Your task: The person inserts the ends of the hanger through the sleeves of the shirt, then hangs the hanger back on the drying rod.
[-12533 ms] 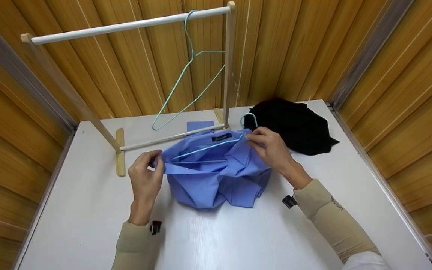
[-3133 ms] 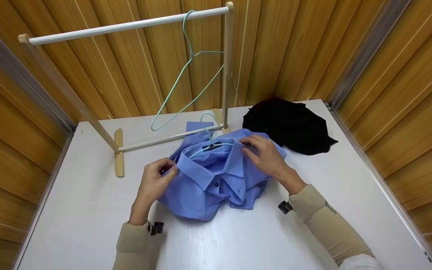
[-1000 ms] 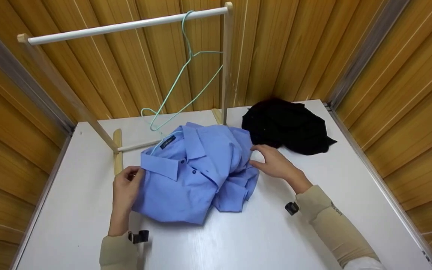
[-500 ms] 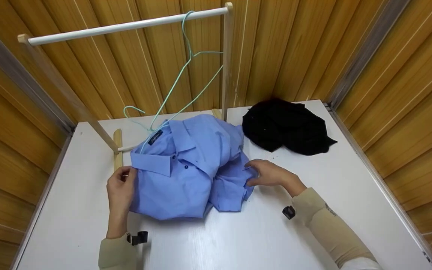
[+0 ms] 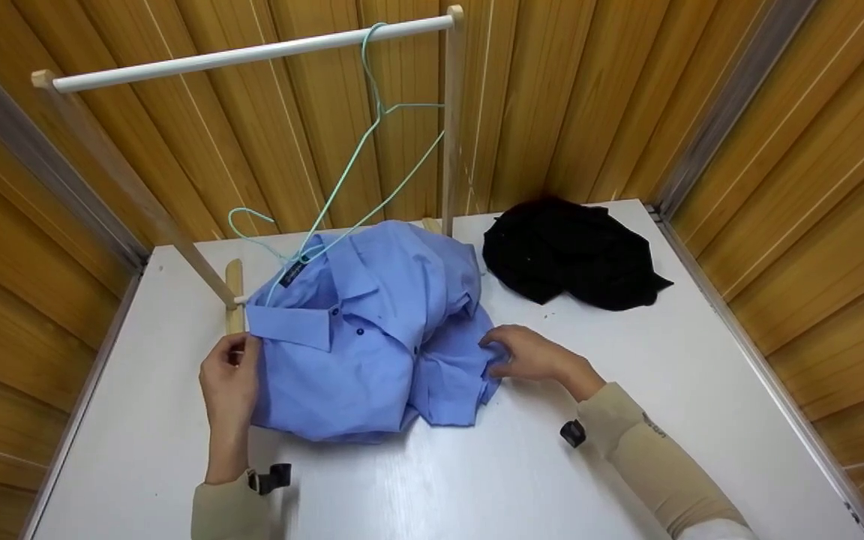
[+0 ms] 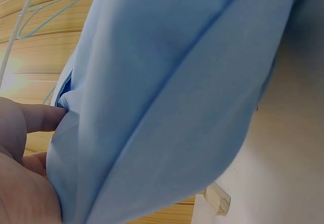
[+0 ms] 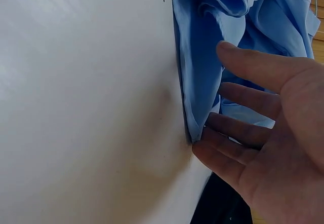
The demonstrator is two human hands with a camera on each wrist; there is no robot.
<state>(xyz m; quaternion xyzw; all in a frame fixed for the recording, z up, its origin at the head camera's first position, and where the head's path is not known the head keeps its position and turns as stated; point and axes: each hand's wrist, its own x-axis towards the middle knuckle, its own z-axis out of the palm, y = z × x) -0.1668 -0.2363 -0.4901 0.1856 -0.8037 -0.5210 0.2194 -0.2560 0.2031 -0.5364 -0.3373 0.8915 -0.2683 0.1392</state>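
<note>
A blue collared shirt [image 5: 372, 360] lies bunched on the white table, raised at its left side. A mint-green hanger [image 5: 252, 225] is inside it, its hook rising out of the collar beside the black neck label. My left hand [image 5: 231, 379] pinches the shirt between thumb and fingers just below the left end of the collar. In the left wrist view the cloth hangs from these fingers [image 6: 45, 117]. My right hand [image 5: 537, 356] is at the shirt's right lower edge, thumb and fingers apart; in the right wrist view its fingertips [image 7: 202, 148] touch the cloth edge.
A wooden rack with a white top bar [image 5: 252, 54] stands at the back left. A second mint-green hanger [image 5: 353, 161] hangs from that bar, its lower corner close to the shirt collar. A black garment [image 5: 571, 255] lies in a heap at the back right.
The shirt, with the hanger now inside it, has turned and shifted left in my left hand's grip. My right hand has moved from the collar area down to the right lower edge.
</note>
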